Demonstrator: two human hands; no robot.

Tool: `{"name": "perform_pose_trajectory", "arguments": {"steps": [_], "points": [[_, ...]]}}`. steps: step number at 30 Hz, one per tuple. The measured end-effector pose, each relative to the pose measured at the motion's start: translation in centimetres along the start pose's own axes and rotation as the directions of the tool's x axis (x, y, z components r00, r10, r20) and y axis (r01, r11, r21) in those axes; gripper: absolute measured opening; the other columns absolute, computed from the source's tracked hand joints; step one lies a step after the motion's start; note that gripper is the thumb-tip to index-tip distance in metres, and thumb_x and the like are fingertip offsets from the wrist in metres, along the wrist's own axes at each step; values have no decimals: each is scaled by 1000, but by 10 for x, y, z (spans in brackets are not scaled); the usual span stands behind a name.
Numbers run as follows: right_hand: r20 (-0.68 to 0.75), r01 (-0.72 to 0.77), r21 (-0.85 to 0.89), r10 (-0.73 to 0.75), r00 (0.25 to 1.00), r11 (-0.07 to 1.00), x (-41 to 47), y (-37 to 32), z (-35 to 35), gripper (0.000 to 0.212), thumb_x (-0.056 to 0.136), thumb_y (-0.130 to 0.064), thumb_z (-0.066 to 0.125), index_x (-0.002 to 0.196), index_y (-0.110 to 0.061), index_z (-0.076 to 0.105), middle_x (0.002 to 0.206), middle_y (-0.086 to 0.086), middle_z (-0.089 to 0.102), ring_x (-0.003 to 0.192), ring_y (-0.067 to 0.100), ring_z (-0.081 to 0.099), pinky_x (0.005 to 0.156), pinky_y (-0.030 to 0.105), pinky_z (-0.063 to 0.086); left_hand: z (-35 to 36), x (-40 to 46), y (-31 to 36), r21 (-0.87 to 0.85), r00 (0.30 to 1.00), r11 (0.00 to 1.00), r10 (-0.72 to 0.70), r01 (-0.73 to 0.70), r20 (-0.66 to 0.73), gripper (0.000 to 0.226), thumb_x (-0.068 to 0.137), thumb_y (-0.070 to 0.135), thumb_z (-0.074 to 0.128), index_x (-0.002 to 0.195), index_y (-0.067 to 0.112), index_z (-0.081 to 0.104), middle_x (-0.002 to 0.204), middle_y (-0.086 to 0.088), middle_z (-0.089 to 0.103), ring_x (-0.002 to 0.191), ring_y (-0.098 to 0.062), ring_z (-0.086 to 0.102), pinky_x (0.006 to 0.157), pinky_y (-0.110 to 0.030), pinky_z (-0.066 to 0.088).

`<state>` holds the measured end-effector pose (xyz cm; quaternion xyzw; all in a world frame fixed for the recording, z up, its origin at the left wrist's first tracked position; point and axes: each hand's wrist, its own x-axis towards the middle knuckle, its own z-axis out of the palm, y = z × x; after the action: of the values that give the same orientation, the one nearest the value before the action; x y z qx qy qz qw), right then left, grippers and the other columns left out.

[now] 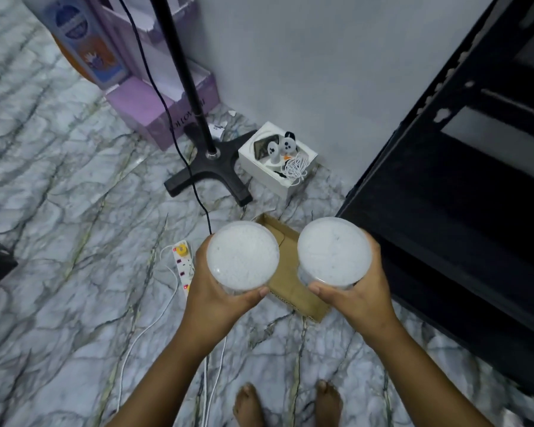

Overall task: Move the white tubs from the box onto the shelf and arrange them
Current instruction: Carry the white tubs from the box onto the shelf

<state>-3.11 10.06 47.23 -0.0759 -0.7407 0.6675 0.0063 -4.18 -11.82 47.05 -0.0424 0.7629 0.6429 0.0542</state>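
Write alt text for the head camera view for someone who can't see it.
A standing person holds a white tub in each hand, the left hand gripping the left tub and the right hand the right tub, above an open cardboard box on a marble-patterned floor. A black shelf stands to the right.

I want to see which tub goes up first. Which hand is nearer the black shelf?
Right. The right hand, holding a white tub, is just beside the black shelf; the left hand is across the cardboard box, farther away.
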Motion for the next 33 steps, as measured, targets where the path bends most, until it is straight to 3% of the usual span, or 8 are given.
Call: {"name": "perform_pose_trajectory", "arguments": {"steps": [3, 7, 12, 16, 23, 27, 29, 33], "points": [[-30, 4, -1, -4, 1000, 1000, -22, -40, -4, 97, 46, -38, 84, 128, -40, 33, 129, -20, 45, 119, -4, 48, 88, 12, 46, -4, -20, 37, 3, 1000, 1000, 1, -1, 26, 89, 49, 43, 84, 120, 57, 34, 128, 24, 47, 119, 6, 48, 87, -7, 44], [-77, 5, 7, -5, 997, 1000, -45, -85, -14, 94, 46, -38, 84, 125, -44, 33, 129, -20, 44, 118, -6, 48, 85, 10, 47, -3, -41, 78, -31, 998, 999, -22, 24, 59, 90, 49, 40, 85, 123, 49, 34, 127, 25, 48, 118, 8, 48, 88, -11, 47], [-149, 17, -15, -19, 989, 1000, -68, -128, -35, 94, 46, -40, 84, 124, -49, 33, 131, -19, 43, 118, -5, 47, 84, 11, 48, 7, -59, 122, -6, 996, 999, -32, 33, 89, 90, 50, 38, 86, 121, 52, 34, 120, 38, 47, 116, 11, 48, 95, -33, 51], [-195, 7, -27, -13, 981, 1000, -93, -154, -59, 94, 47, -40, 85, 124, -49, 32, 131, -18, 43, 117, -7, 47, 83, 9, 47, 23, -70, 158, -20, 994, 1000, -21, 23, 112, 89, 48, 41, 85, 121, 53, 36, 127, 25, 47, 119, 2, 49, 94, -44, 52], [-324, 9, -33, -19, 946, 999, -127, -189, -124, 99, 46, -44, 84, 129, -42, 31, 133, -16, 43, 120, -3, 47, 87, 13, 48, 66, -85, 209, 6, 983, 998, 56, -58, 176, 88, 48, 43, 84, 122, 49, 36, 132, 11, 48, 119, 0, 50, 87, -20, 51], [-403, 25, -21, -32, 915, 999, -147, -210, -175, 93, 43, -43, 83, 121, -50, 33, 125, -25, 44, 113, -11, 47, 80, 11, 49, 106, -97, 235, 19, 968, 996, 80, -86, 237, 89, 49, 41, 88, 122, 54, 39, 131, 17, 47, 122, -6, 49, 90, -44, 54], [-427, 35, -20, -41, 904, 999, -154, -216, -197, 92, 42, -42, 84, 120, -52, 34, 124, -25, 44, 113, -10, 48, 79, 13, 51, 130, -102, 249, 10, 961, 995, 93, -99, 260, 89, 49, 38, 90, 119, 57, 39, 125, 26, 48, 119, 0, 50, 89, -47, 54], [-468, 52, -16, -54, 882, 999, -163, -221, -240, 91, 47, -25, 87, 117, -51, 36, 121, -24, 46, 110, -12, 49, 73, 10, 50, 182, -116, 276, 2, 943, 988, 145, -152, 299, 82, 63, 10, 86, 118, 45, 37, 117, 25, 48, 102, 23, 49, 85, -17, 52]]}}
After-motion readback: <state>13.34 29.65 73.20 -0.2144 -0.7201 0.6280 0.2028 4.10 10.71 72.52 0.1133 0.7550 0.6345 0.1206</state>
